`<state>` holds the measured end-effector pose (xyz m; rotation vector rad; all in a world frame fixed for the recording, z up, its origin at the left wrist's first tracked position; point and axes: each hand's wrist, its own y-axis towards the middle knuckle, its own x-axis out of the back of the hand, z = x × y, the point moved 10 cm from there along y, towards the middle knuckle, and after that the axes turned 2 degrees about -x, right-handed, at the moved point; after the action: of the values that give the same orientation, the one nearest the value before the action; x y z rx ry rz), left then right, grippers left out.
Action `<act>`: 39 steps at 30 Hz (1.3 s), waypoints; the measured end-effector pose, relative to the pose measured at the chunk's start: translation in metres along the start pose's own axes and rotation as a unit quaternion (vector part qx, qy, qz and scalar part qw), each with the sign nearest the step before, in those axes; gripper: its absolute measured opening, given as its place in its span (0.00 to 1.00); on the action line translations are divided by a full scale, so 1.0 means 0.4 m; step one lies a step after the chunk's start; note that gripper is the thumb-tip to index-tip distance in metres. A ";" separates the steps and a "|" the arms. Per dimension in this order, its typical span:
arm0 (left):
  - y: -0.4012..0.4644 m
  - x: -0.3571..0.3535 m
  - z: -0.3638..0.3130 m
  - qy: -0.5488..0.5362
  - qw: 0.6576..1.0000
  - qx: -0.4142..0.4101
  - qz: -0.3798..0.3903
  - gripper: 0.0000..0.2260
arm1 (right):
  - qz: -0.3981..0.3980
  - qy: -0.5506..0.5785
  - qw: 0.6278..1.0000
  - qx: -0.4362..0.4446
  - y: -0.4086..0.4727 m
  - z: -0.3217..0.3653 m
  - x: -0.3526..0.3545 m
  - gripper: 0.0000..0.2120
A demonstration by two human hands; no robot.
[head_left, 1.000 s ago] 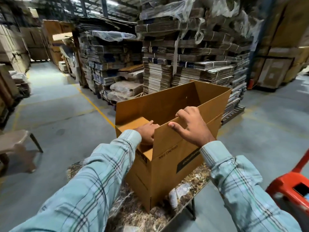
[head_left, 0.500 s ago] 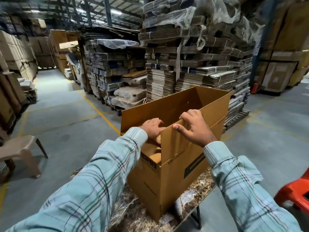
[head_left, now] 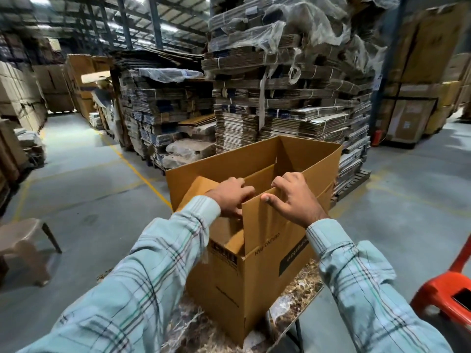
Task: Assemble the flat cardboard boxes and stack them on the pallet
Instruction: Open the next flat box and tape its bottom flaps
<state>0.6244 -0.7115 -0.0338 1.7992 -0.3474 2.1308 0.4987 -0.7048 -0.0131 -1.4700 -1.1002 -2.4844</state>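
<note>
The box stands upright on a marbled table, plain brown cardboard with a black label and upside-down print on its near side, top flaps raised. The right hand curls over the near flap's edge, gripping it. The left hand presses the side flap inward, fingers bent.

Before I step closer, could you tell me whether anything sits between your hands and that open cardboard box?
Nothing visible does: the left hand and right hand are already on the cardboard box flaps.
</note>
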 end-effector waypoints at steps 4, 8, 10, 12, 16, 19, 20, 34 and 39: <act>-0.087 0.084 0.111 0.077 0.989 0.054 -0.113 0.32 | 0.006 -0.026 0.999 -0.040 0.024 -0.052 0.005 0.28; -0.150 0.107 0.145 0.094 0.962 0.147 -0.209 0.34 | 0.026 -0.081 0.993 -0.081 0.069 -0.074 -0.005 0.34; -0.169 0.127 0.169 0.087 0.939 0.222 -0.248 0.39 | 0.019 -0.087 0.992 -0.093 0.092 -0.073 -0.003 0.38; -0.184 0.144 0.187 0.083 0.917 0.295 -0.257 0.42 | 0.010 -0.081 0.991 -0.105 0.117 -0.074 0.003 0.40; -0.182 0.147 0.204 0.114 0.894 0.372 -0.224 0.34 | 0.015 -0.069 0.990 -0.124 0.160 -0.074 -0.002 0.37; -0.163 0.118 0.192 0.139 0.894 0.377 -0.200 0.28 | 0.018 -0.084 0.985 -0.146 0.165 -0.083 -0.028 0.33; -0.156 0.106 0.186 0.141 0.896 0.371 -0.198 0.27 | 0.003 -0.084 0.985 -0.154 0.160 -0.078 -0.028 0.31; -0.196 0.081 0.173 0.127 0.910 0.255 -0.302 0.20 | 0.033 -0.101 0.993 0.049 0.157 0.207 -0.185 0.21; -0.403 -0.008 0.270 0.055 0.836 0.351 -0.417 0.38 | 0.062 -0.084 0.994 0.044 0.190 0.194 -0.194 0.20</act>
<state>0.7873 -0.6063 -0.0225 1.6336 1.1885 1.7408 0.6278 -0.7381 -0.0095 -1.6917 -1.0904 -2.2360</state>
